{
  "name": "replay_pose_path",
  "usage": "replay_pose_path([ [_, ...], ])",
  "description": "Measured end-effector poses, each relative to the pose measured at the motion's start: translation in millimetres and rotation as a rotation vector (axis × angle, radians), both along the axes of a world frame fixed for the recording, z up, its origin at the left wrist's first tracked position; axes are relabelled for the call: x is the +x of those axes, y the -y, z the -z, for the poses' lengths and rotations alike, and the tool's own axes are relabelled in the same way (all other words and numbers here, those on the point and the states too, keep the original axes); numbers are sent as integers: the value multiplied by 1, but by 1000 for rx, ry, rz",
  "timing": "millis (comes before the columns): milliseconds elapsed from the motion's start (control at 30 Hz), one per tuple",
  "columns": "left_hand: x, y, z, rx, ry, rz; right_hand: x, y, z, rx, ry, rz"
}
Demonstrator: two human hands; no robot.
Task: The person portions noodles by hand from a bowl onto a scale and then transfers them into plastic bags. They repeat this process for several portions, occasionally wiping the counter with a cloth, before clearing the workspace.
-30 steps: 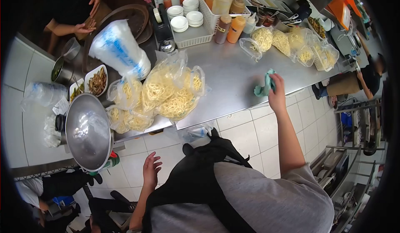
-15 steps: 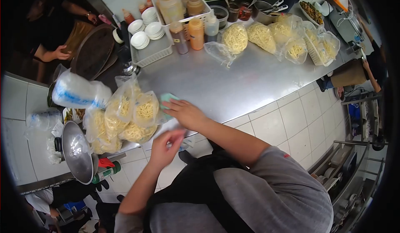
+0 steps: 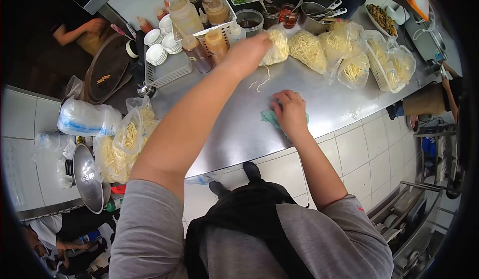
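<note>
My left hand (image 3: 252, 54) reaches across the steel counter and is closed on a clear bag of noodles (image 3: 277, 46) at the back. Pale strands (image 3: 262, 79) trail below the bag onto the steel. Part of the bag is hidden behind my fingers. Nearer the front edge, my right hand (image 3: 291, 113) presses on a crumpled green cloth (image 3: 270, 117), its fingers curled over it. Just right of the held bag stands another bag of noodles (image 3: 308, 52).
A steel counter (image 3: 224, 129) runs beneath my arms. More noodle bags (image 3: 127, 134) sit at the left end. Sauce bottles (image 3: 216, 44), small white dishes (image 3: 156, 54) and a white basket (image 3: 379, 64) line the back. A steel wok (image 3: 89, 176) stands at the left. Other people work nearby.
My left hand has moved from the front edge to the noodle bag at the back. My right hand and the cloth have slid right, away from the left-hand bags.
</note>
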State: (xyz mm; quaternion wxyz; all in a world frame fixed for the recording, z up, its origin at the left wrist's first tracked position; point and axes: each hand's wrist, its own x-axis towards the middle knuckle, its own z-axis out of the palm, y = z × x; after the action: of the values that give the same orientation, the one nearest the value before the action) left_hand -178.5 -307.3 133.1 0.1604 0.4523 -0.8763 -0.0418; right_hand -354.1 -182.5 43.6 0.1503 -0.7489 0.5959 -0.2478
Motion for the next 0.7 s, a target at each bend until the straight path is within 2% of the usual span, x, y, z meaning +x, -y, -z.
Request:
replay_pose_path([
  [100,-9,23,-22,-77,-107,50,19,29,17,-154,-6,-27],
  [167,-13,34,-34,-130,-175,117,31,48,15,-478,-191,-94],
  [200,-15,39,-40,-123,-151,109,29,58,16,-482,-189,-94],
  [267,-14,44,-51,-97,-184,97,27,75,16,-99,-149,-251],
  [367,-10,41,-67,-94,-200,82,13,78,16,-7,-282,-294],
  [467,-3,34,-79,388,-430,-62,-5,69,5,58,-292,-289],
  [500,-1,32,-83,381,-435,-62,-13,67,3,52,-297,-290],
  [567,4,25,-88,549,-650,-112,-23,61,5,-34,-70,-337],
  [600,5,22,-90,550,-656,-115,-20,56,7,-32,-75,-341],
  [667,8,18,-95,599,-664,-150,-8,49,13,-266,-62,-277],
  [700,8,14,-100,598,-671,-150,-4,49,13,-266,-69,-280],
])
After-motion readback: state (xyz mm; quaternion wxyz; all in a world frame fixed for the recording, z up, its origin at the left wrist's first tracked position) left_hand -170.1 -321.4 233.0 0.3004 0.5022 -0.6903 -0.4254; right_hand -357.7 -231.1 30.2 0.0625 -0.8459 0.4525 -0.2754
